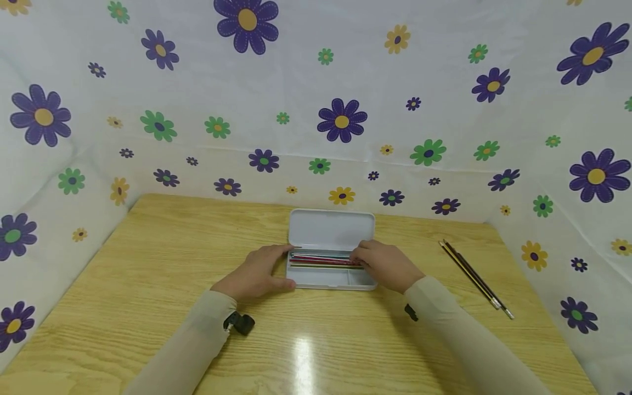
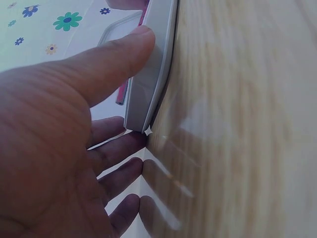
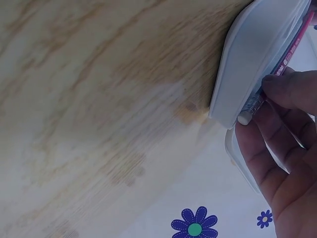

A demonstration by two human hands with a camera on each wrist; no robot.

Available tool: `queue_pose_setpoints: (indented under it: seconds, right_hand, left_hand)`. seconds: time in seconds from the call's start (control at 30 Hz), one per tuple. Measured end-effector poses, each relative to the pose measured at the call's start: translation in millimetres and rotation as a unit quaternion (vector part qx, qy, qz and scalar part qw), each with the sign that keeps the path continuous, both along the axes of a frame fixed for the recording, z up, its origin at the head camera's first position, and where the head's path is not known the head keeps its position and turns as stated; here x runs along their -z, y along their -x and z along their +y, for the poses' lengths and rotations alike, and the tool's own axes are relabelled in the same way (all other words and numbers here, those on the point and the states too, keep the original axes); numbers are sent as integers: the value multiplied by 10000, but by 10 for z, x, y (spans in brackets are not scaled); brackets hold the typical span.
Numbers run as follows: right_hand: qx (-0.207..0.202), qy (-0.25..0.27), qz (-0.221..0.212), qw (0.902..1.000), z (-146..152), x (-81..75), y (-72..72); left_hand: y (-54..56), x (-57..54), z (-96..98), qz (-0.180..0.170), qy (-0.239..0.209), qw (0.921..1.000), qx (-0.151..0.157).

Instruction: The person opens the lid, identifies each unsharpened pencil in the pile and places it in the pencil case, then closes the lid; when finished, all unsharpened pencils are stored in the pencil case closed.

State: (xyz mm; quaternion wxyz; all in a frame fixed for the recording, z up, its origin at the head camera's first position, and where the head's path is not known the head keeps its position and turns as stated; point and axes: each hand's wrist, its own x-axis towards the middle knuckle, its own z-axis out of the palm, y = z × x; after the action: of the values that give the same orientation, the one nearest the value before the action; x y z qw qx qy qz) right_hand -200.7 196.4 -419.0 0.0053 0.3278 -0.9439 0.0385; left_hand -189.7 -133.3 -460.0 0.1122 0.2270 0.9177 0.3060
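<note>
A white pencil case (image 1: 331, 286) lies open on the table, its lid (image 1: 332, 229) tilted back. Several pencils (image 1: 321, 257), among them red, green and yellowish ones, lie lengthwise in it. My left hand (image 1: 259, 272) holds the case's left end, with the thumb against the front wall and fingers around the end and back. In the left wrist view, a red pencil end (image 2: 122, 93) shows beside the thumb. At the case's right end my right hand (image 1: 387, 264) pinches a red pencil (image 3: 285, 63) by its eraser end, between thumb and fingers.
Two dark pencils (image 1: 469, 274), side by side, lie on the wooden table (image 1: 197, 230) at the right. A white flower-printed sheet (image 1: 296, 82) stands behind the table and along both sides. Inside the case, a low divider separates the front compartments.
</note>
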Motion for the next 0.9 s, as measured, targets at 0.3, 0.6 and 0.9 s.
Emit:
queue_pose_setpoints:
  seconds: [0.3,0.6,0.9]
  right_hand:
    - [97,-92,-213,9997,-41,-1,37]
    - [-64,56,-310,9995,-76,10,58]
    - [-74,94,-386,9992,-73,19,52]
  left_hand:
    - [1,-12,-1,7,38,10000,17]
    - [-2,-14,-40,35,60,10000,0]
    - [-2,4,-45,35,39,10000,-19]
